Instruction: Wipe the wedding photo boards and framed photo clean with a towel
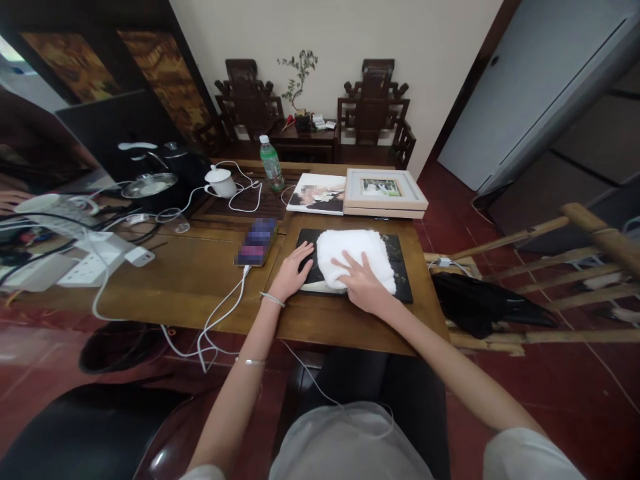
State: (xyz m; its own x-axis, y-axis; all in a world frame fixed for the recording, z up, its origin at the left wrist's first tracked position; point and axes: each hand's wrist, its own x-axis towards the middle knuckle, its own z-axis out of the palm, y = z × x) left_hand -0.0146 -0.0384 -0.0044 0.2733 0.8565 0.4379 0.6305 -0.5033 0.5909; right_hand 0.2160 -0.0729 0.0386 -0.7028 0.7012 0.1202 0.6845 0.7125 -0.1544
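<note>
A dark flat picture panel (403, 283) lies near the front edge of the wooden table (190, 280). A white fluffy cloth (357, 253) covers its middle. My right hand (364, 283) lies on the near part of the cloth, fingers spread flat. My left hand (293, 270) rests on the panel's left edge, fingers stretched and pressed down on it. A phone (257, 243) on a white cable lies just left of my left hand.
Behind the panel sit a light wooden picture frame (384, 191) and a photo print (316, 193). A green bottle (271, 164), white teapot (220, 181), kettle, bowls and power strips (95, 263) crowd the left. Bamboo poles (550, 267) and a black bag (480, 303) lie right.
</note>
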